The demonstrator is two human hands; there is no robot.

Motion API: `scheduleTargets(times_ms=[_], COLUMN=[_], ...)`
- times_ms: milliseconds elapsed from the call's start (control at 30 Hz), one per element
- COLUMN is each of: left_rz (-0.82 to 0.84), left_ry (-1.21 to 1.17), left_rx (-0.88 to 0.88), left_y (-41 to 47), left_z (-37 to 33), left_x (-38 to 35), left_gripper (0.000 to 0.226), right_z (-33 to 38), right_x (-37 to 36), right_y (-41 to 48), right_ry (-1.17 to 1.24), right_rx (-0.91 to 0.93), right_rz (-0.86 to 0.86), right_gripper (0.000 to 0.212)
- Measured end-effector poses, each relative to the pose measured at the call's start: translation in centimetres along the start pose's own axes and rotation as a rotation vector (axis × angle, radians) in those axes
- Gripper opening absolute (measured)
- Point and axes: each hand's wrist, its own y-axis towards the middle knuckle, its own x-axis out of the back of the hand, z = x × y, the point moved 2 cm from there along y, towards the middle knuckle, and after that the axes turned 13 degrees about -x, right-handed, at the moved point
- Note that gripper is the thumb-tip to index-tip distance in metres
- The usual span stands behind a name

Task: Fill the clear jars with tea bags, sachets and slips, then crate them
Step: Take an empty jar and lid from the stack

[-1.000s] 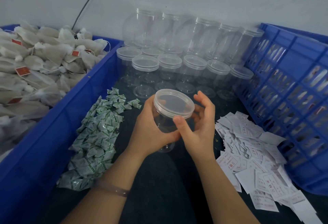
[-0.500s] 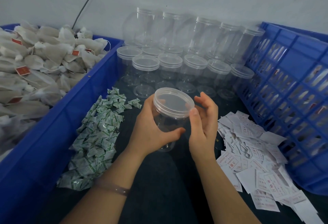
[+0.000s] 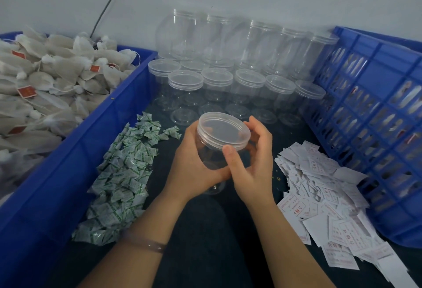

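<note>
A clear jar (image 3: 211, 158) with a clear lid (image 3: 222, 130) is held over the dark table in the middle. My left hand (image 3: 190, 169) grips the jar's body from the left. My right hand (image 3: 250, 162) has its thumb on the lid's near rim and its fingers curled round the lid's right side. Nothing shows inside the jar. Tea bags (image 3: 45, 82) fill the blue bin on the left. Green-and-white sachets (image 3: 123, 178) lie piled left of my hands. White paper slips (image 3: 324, 196) lie piled on the right.
Several lidded clear jars (image 3: 246, 86) stand in rows behind my hands, with more stacked on top against the wall. A blue slatted crate (image 3: 379, 109) stands at the right. The tea bags' solid blue bin (image 3: 75, 155) borders the left.
My right thumb has shifted along the lid's near rim and the fingers have closed round its right side. The jar has barely moved.
</note>
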Motion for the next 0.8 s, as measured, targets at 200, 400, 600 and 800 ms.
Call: scheduleTargets(times_ms=[200,400,600,800], left_rz=[0.019,0.054,0.133,0.263], left_ry=[0.033,0.048,0.027,-0.056], left_rx=[-0.045,-0.071,-0.064,0.079], left_y=[-0.1,0.0,0.1,0.6], left_z=[0.1,-0.1,-0.4,-1.1], left_x=[-0.1,-0.1,0.0,0.6], left_gripper=[0.083,0.086,0.085,0.087], right_z=[0.1,0.4,0.7,0.9], right_x=[0.1,0.3,0.1,0.7], right_y=[-0.1,-0.4,-0.4,0.3], right_ry=[-0.069,0.009,0.082,0.164], right_rx=[-0.017,0.000,-0.036,-0.140], right_rz=[-0.020,-0.036,0.008,0.046], right_gripper=[0.083,0.080,0.082,0.087])
